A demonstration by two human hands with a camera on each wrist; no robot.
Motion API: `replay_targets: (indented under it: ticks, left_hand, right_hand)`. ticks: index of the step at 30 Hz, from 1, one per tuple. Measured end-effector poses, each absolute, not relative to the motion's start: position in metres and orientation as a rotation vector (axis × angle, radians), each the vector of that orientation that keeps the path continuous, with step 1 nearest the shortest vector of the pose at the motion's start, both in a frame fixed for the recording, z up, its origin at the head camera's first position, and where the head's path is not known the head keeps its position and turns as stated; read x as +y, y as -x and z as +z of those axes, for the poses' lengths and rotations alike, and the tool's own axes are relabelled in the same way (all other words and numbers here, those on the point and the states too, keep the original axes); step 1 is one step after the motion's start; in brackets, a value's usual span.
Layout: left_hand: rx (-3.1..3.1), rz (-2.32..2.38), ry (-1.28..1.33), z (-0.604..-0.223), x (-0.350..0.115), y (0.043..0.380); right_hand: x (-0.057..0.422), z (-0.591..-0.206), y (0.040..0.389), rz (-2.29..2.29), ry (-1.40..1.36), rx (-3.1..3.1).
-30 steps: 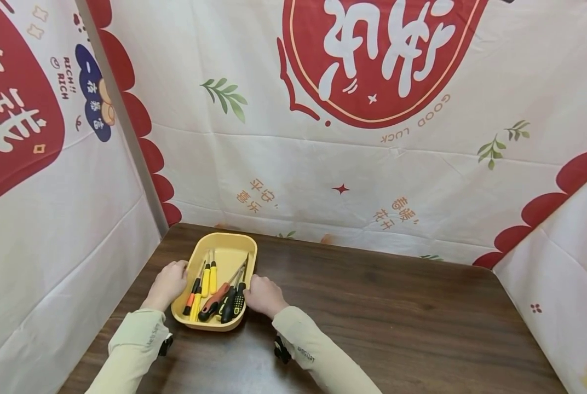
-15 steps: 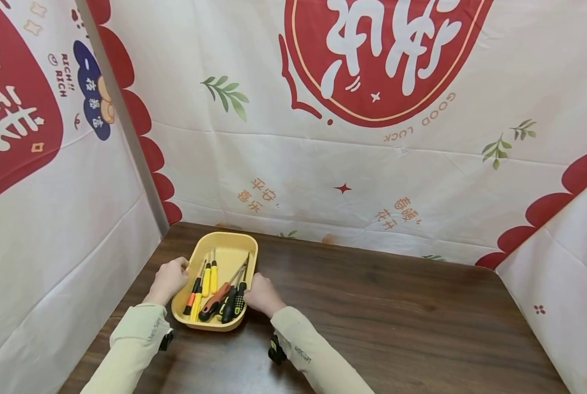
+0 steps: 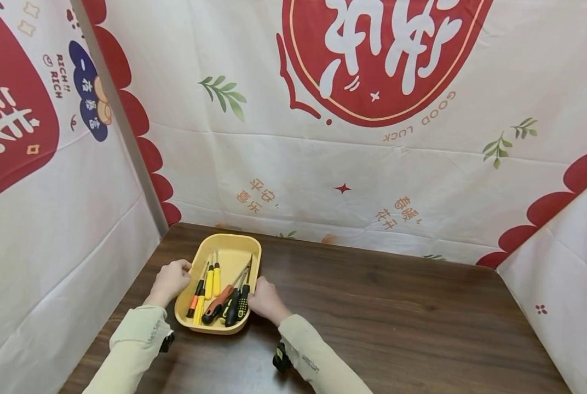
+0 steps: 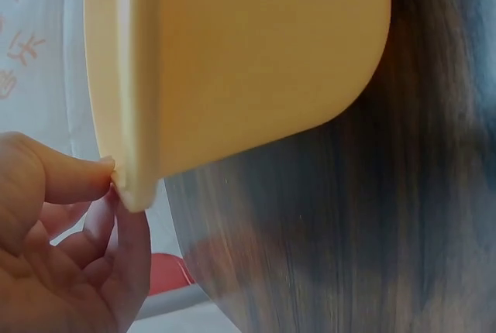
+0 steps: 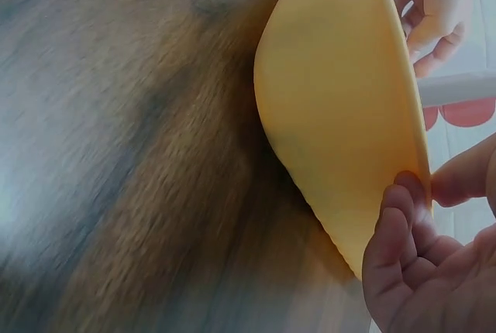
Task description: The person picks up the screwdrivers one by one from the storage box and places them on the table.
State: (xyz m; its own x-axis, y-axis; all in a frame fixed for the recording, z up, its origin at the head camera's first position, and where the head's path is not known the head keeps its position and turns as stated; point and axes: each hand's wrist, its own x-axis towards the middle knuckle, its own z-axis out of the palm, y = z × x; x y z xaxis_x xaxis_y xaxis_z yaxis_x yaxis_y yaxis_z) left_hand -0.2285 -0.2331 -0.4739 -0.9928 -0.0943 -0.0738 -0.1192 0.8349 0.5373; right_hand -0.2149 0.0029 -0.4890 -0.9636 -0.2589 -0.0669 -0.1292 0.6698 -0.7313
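Note:
A yellow plastic tray [image 3: 230, 244] with rounded corners stands at the left of the table, holding several screwdrivers. My left hand [image 3: 170, 280] pinches its left rim; in the left wrist view the thumb [image 4: 77, 179] is on the rim's inner side with fingers beneath. Across from it, my right hand [image 3: 266, 300] pinches the right rim, and the right wrist view has its fingers [image 5: 395, 228] on the outer wall. Inside lie slim yellow screwdrivers [image 3: 217, 280], a black and orange one [image 3: 193, 304], a red-handled screwdriver [image 3: 219, 302] and black-and-yellow handles [image 3: 232, 307].
The dark wood table [image 3: 382, 312] extends to the right of the tray. Printed white cloth [image 3: 293, 164] hangs behind it and along both sides, with a grey post [image 3: 148, 191] in the back left corner.
The tray has shifted slightly to the right during the last half second, with both hands staying at its rims. The screwdrivers keep their arrangement inside.

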Motion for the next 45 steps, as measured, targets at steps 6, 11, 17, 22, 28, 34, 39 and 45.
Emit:
replay_targets:
  ticks: [6, 11, 17, 22, 28, 34, 39, 45]
  left_hand:
    - [2.97, 0.866, 0.114, -0.474, -0.22, 0.228]
    - [2.96, 0.888, 0.088, -0.475, -0.207, 0.227]
    - [2.959, 0.948, 0.011, -0.477, -0.186, 0.224]
    - [2.948, 0.994, -0.012, -0.478, -0.168, 0.221]
    - [2.916, 1.057, -0.07, -0.481, -0.148, 0.22]
    - [2.873, 1.149, -0.085, -0.486, -0.128, 0.22]
    - [2.824, 1.242, -0.133, -0.489, -0.112, 0.217]
    - [2.766, 1.349, -0.214, -0.49, -0.095, 0.215]
  right_hand:
    - [0.019, -0.49, 0.209, -1.203, 0.318, 2.71]
    - [0.038, -0.491, 0.204, -1.226, 0.365, 2.728]
    - [0.064, -0.49, 0.196, -1.236, 0.392, 2.756]
    - [0.083, -0.492, 0.191, -1.25, 0.412, 2.769]
    - [0.108, -0.497, 0.185, -1.292, 0.371, 2.773]
    - [0.13, -0.497, 0.177, -1.318, 0.32, 2.777]
    - [0.147, -0.495, 0.174, -1.3, 0.25, 2.813]
    - [0.165, -0.495, 0.17, -1.29, 0.17, 2.829]
